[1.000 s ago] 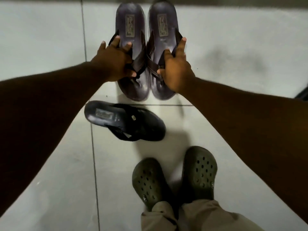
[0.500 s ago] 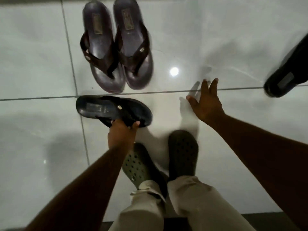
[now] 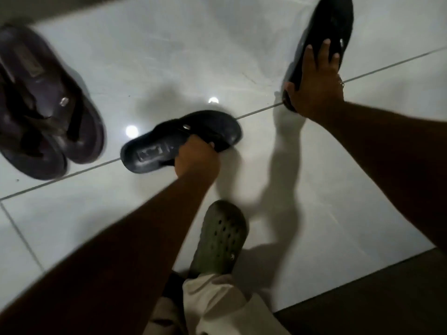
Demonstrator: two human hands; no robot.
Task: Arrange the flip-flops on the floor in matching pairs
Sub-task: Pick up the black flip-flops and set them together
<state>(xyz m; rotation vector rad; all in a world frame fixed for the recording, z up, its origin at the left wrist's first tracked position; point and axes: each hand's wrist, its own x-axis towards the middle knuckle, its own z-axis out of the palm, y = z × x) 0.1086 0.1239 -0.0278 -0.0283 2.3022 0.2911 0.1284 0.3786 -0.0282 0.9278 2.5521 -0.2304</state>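
Two dark brown flip-flops [image 3: 46, 112] lie side by side at the left on the white tiled floor [image 3: 169, 56]. A black flip-flop [image 3: 154, 148] lies in the middle, and my left hand [image 3: 196, 158] grips its strap and near edge. A second black flip-flop [image 3: 326, 27] lies at the upper right. My right hand [image 3: 314, 85] rests flat on its lower half with the fingers spread; the thumb curls at its edge.
My foot in a green perforated clog [image 3: 220, 238] stands below the middle flip-flop, with a beige trouser leg [image 3: 217, 303] under it. A dark floor strip [image 3: 375, 298] runs along the lower right. Grout lines cross the tiles diagonally.
My right hand reached out to the right and landed on the second black flip-flop. My left hand closed tighter on the middle black flip-flop. The view swung right, sliding the brown pair left.
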